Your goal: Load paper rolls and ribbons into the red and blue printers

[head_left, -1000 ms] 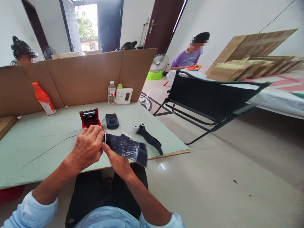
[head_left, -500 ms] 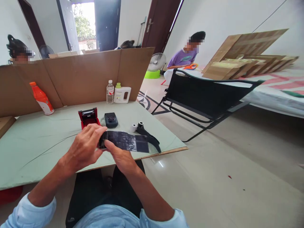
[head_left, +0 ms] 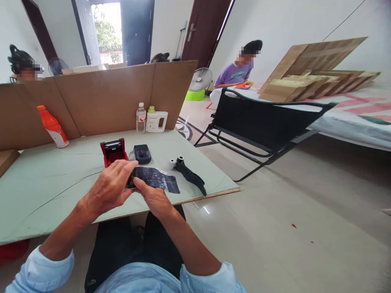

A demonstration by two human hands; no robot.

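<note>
The dark ribbon (head_left: 155, 178) extended rightward from the hands, over the near right part of the table (head_left: 61, 191), its free end loose, presumably because both hands were needed at its left end. The left hand (head_left: 106, 183) was curled nearly closed over that end, and the right hand (head_left: 154, 199) was partly closed with its thumb against it, an opposed grip apparently chosen for steadiness; the part beneath the left fingers could not be seen. Beyond them stood the opened red device (head_left: 113, 154), with the dark device (head_left: 142, 154), white roll (head_left: 171, 163) and black roll (head_left: 181, 160) rightward, seemingly for easy reach.
</note>
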